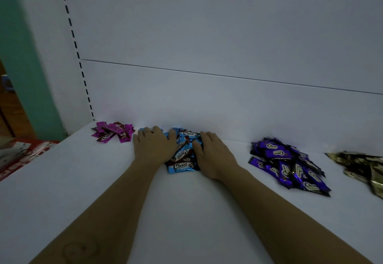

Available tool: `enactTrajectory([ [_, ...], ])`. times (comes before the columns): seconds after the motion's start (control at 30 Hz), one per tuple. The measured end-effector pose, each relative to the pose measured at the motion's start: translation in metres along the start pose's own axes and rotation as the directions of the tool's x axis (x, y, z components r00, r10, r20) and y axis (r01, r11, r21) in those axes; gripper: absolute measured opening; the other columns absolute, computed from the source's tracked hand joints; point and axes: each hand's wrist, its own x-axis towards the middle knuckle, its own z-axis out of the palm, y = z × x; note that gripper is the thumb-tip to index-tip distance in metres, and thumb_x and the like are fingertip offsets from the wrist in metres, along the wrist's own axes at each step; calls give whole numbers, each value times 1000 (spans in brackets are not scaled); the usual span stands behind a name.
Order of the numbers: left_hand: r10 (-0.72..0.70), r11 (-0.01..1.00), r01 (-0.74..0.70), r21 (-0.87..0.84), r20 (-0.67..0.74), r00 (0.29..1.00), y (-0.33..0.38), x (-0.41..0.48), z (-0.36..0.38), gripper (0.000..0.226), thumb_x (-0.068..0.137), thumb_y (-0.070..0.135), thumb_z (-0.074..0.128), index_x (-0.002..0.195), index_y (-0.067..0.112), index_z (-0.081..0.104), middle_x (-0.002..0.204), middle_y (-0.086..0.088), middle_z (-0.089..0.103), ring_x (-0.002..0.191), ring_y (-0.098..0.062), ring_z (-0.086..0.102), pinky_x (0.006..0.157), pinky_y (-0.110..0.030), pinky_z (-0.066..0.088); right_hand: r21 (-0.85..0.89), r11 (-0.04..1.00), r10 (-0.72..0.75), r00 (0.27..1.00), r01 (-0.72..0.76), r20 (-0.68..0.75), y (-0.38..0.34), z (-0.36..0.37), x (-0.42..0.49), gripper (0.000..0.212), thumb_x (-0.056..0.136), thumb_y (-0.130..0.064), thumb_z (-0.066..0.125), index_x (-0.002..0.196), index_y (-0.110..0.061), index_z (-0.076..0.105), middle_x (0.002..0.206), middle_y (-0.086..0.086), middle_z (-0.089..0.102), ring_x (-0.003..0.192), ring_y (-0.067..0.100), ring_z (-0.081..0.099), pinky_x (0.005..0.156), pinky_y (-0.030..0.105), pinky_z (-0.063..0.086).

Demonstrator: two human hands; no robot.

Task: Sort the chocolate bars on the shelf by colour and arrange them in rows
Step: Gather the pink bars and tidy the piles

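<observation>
Blue pile point(184, 157) of chocolate bars at the back of the shelf point(186, 207). The left hand point(154, 145) and right hand point(211, 156) flank it, fingers spread flat on the bars, apparently corralling them. Pink pile point(113, 134) lies left of it; purple pile point(288, 164) and gold pile point(360, 168) lie to its right, apart.

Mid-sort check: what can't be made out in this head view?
1. Light-blue foil chocolate bars: head view, the left hand and right hand cover much of the pile, so the count is unknown.
2. Gold foil chocolate bars: head view, cut off by the right edge.
3. Magenta foil chocolate bars: head view, small and dim, print mostly unreadable.
</observation>
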Motion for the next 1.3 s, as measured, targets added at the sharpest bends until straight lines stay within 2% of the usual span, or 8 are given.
enactTrajectory([
  [0.13,42,999,-40,-19,83,996,2,1,0,70,92,61,20,128,10,51,128,-19,52,120,-33,46,105,-44,36,14,1000,-4,1000,3,20,0,2,1,54,101,-43,28,144,-10,34,149,13,32,135,26,27,111,37,28],
  [0.23,146,976,-124,-182,112,983,4,-4,-2,50,98,48,32,123,10,54,119,-14,56,108,-28,54,95,-41,46,47,999,-4,999,2,48,0,-7,-7,52,102,-38,30,146,-10,31,154,14,25,139,28,23,114,37,24],
  [0.33,223,947,-189,-261,107,969,3,-8,-4,46,101,38,34,138,12,44,134,-16,47,120,-28,48,103,-39,41,77,997,-9,997,3,74,-4,-15,-16,50,104,-33,28,148,-9,28,155,12,22,140,28,21,116,38,23],
  [0.53,170,985,-170,-17,142,975,4,-4,-5,51,100,46,25,132,13,45,133,-15,51,122,-31,44,104,-41,33,107,993,36,998,-41,46,-3,-8,-12,52,103,-41,25,148,-14,29,155,10,25,139,27,25,114,38,24],
  [0.8,307,952,-290,-102,246,920,22,-19,-15,56,103,42,27,150,12,23,153,-15,29,135,-29,34,112,-40,28,112,991,70,997,-68,-17,-2,2,-6,61,99,-51,22,147,-15,29,142,12,40,129,27,36,111,40,29],
  [0.97,329,942,-320,-98,95,940,15,-15,-17,60,100,46,31,151,15,22,158,-14,17,147,-26,11,119,-44,11,152,987,68,995,-56,-73,-2,-4,-15,62,101,-52,21,154,-22,13,160,10,14,148,26,8,121,41,5],
  [1.13,403,912,-404,-66,-31,915,13,-41,-44,60,100,39,42,151,15,23,157,-6,26,147,-21,13,120,-36,8,164,986,-15,989,40,-149,-4,-18,-19,58,102,-46,25,155,-25,11,162,8,9,149,24,5,120,36,-1],
  [1.3,355,933,-355,63,13,935,3,-65,-61,58,98,43,44,149,18,29,155,-2,31,145,-19,20,117,-33,14,191,968,-125,974,161,-186,-12,-23,-26,58,101,-47,29,154,-27,15,161,6,13,148,24,8,120,37,0],
])
